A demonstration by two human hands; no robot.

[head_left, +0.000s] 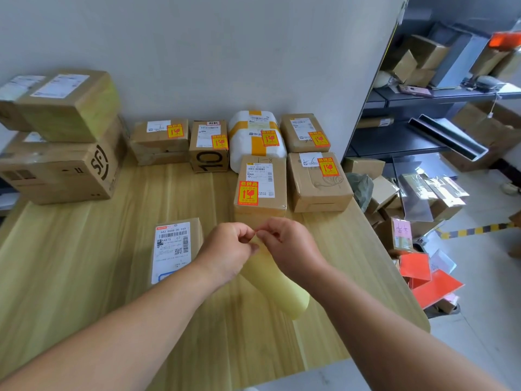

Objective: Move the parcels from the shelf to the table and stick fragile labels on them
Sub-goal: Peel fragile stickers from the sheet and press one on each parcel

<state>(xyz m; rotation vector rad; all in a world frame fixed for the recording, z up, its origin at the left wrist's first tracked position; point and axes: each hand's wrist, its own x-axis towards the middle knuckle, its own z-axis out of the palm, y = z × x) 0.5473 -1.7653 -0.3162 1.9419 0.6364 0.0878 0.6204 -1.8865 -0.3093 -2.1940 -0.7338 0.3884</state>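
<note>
Both bare forearms enter from the lower edge, the left from about 7 o'clock and the right from about 5 o'clock, and they converge near the middle of the view. The left grip (pixel 228 249) shows its back to the camera, fingers curled, with thumb and forefinger pinching the top edge of a pale yellow sheet (pixel 277 286). The right grip (pixel 289 246), at its 3 o'clock, mirrors it and pinches the same edge. The two sets of fingertips meet. Both wrists look roughly straight.

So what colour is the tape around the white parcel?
Orange-yellow tape crossing the white parcel; the head view shows it.
</note>
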